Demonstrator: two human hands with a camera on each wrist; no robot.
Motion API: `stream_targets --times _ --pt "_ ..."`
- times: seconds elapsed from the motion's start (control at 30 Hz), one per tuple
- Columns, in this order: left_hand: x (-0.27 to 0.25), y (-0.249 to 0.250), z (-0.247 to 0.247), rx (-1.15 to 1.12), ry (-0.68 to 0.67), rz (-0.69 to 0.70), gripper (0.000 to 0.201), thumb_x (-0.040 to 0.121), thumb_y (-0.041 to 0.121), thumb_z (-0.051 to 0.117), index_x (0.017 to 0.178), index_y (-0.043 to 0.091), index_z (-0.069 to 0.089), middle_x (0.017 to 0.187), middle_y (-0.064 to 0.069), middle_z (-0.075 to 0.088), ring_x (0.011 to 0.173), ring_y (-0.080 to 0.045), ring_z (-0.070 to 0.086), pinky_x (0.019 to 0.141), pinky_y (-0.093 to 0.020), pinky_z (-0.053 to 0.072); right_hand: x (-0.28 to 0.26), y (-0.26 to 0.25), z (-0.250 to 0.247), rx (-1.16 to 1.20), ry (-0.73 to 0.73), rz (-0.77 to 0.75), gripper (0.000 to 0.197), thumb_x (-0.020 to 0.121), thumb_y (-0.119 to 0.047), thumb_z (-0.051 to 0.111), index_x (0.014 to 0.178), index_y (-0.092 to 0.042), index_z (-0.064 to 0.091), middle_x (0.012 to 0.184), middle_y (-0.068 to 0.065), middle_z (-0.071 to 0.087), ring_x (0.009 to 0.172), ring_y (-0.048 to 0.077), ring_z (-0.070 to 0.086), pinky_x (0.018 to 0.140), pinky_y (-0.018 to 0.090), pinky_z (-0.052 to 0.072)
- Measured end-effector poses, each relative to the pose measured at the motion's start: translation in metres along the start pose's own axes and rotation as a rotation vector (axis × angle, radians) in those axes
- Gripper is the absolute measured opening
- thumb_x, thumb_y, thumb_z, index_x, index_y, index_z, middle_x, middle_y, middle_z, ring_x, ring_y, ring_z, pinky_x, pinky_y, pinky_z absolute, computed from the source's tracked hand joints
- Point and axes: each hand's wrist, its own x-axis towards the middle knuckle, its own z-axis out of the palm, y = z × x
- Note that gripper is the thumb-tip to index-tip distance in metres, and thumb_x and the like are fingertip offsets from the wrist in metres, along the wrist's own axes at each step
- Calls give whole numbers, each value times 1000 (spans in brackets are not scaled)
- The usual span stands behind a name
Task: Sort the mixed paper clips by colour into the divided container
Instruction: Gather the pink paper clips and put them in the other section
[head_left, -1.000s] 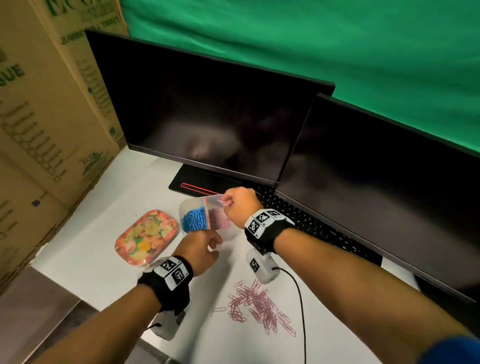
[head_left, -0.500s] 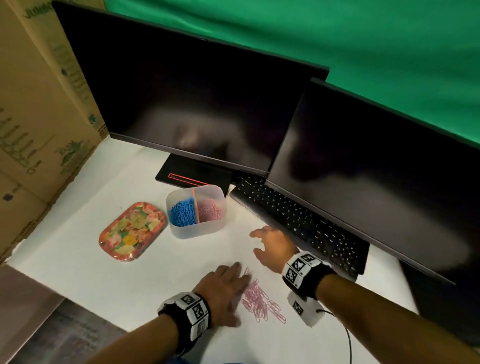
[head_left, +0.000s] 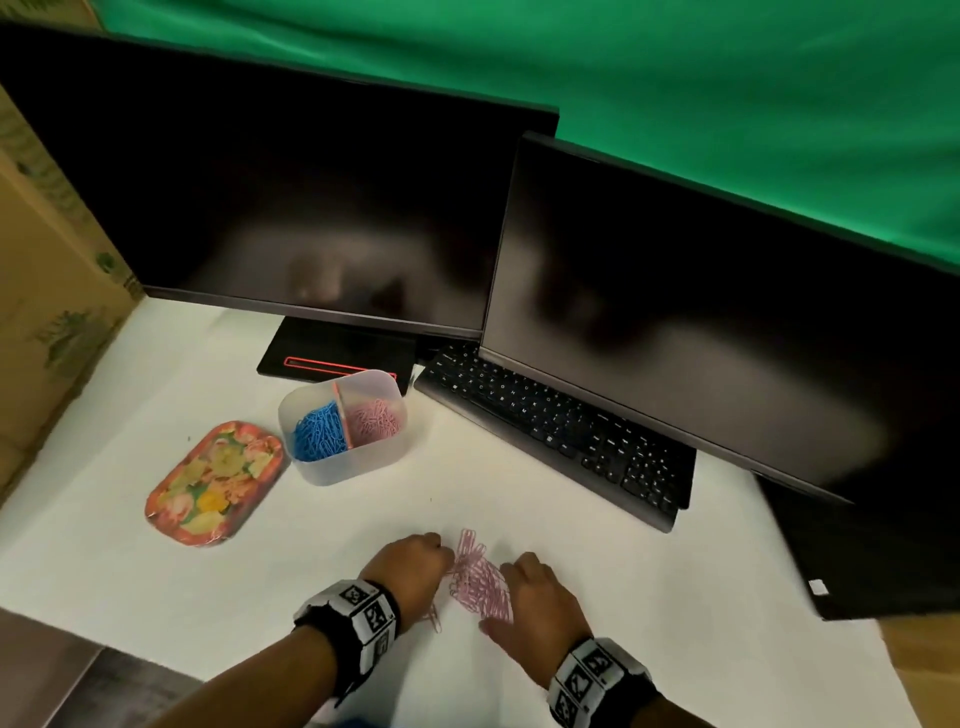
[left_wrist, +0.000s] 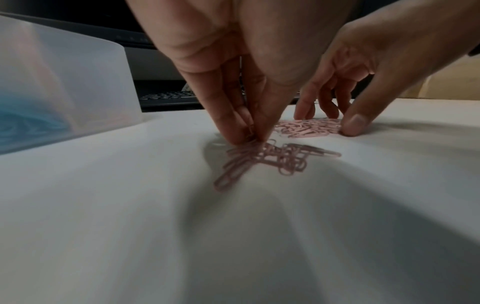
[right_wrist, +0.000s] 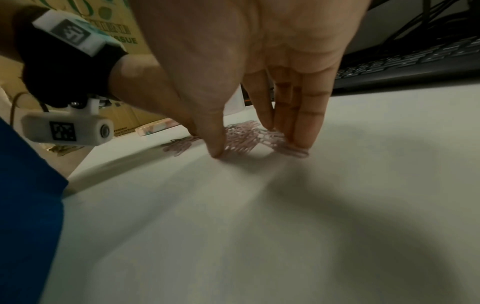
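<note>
A loose pile of pink paper clips (head_left: 478, 582) lies on the white table near its front edge. My left hand (head_left: 447, 558) is at the pile's left side; in the left wrist view its thumb and fingers (left_wrist: 233, 131) meet in a pinch on a small bunch of pink clips (left_wrist: 272, 158). My right hand (head_left: 501, 595) straddles the pile's right side, with straight fingers (right_wrist: 298, 142) and thumb touching down around the clips (right_wrist: 241, 137). The divided clear container (head_left: 358, 467) stands further back, with blue clips (head_left: 317, 434) in its left half and pink clips (head_left: 374, 418) in its right half.
A floral tray (head_left: 215, 483) lies left of the container. A black keyboard (head_left: 561, 431) and two dark monitors (head_left: 291, 208) (head_left: 727, 322) fill the back and right. Cardboard boxes (head_left: 47, 291) wall the left side. The table's front-left edge is near my left forearm.
Both hands came back from the container to the pile. From lying spread apart, they have closed in on either side of the clips, which now sit in a tighter heap.
</note>
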Motion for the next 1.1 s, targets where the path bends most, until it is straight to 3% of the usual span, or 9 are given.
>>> stream_targets --times 0.17,0.37,0.57,0.63,0.7,0.77,0.87,0.97,1.1 --pt "3 -2 -4 -43 33 -66 26 85 5 52 108 10 62 110 -11 59 102 -32 59 82 -36 47 7 1 2 78 62 29 22 93 -26 48 110 -16 58 117 4 52 107 23 56 86 30 45" --pt "7 -6 -9 -111 88 -129 36 87 6 48 120 14 58 118 -10 59 108 -29 57 87 -32 45 12 10 -3 91 71 84 25 91 -11 43 107 -14 63 113 4 60 103 21 59 83 26 45" --pt "1 -15 -14 -365 231 -222 31 86 10 50 108 22 68 109 -3 69 100 -22 63 84 -26 48 18 19 -12 171 65 127 28 89 -10 47 107 -14 69 111 3 66 105 18 61 89 26 50" --pt "-3 -19 -19 -450 304 -248 29 85 10 54 104 23 71 104 -1 71 93 -18 64 82 -23 49 18 21 -16 220 73 149 26 88 -10 50 102 -16 71 102 0 69 99 16 63 87 24 51" --pt "-7 -22 -27 -524 371 -260 27 84 9 57 100 23 73 98 2 72 81 -10 61 77 -15 46 17 23 -19 296 88 166 21 87 -10 55 87 -23 71 82 -7 65 83 12 63 80 22 53" --pt "-11 -26 -39 -583 433 -265 22 82 10 62 95 22 75 91 4 74 75 -7 61 75 -11 45 16 25 -23 363 117 175 27 86 -9 58 73 -33 62 71 -16 57 69 5 59 69 12 51" --pt "-17 -35 -61 -638 530 -251 11 81 15 70 88 22 75 83 5 75 73 -6 66 73 -14 51 14 23 -31 455 141 190 30 86 -6 60 70 -32 61 69 -13 61 59 6 60 55 4 45" --pt "-16 -48 -88 -661 601 -289 5 83 20 71 87 22 73 81 8 73 74 -7 67 77 -20 54 16 18 -40 493 167 190 24 84 -6 61 76 -26 68 72 -9 65 63 5 62 56 3 45" --pt "-5 -69 -122 -572 656 -403 13 84 15 66 91 22 74 89 4 74 86 -17 66 86 -27 52 21 5 -49 532 192 164 25 83 -5 61 74 -27 68 72 -7 67 62 3 62 57 3 45"
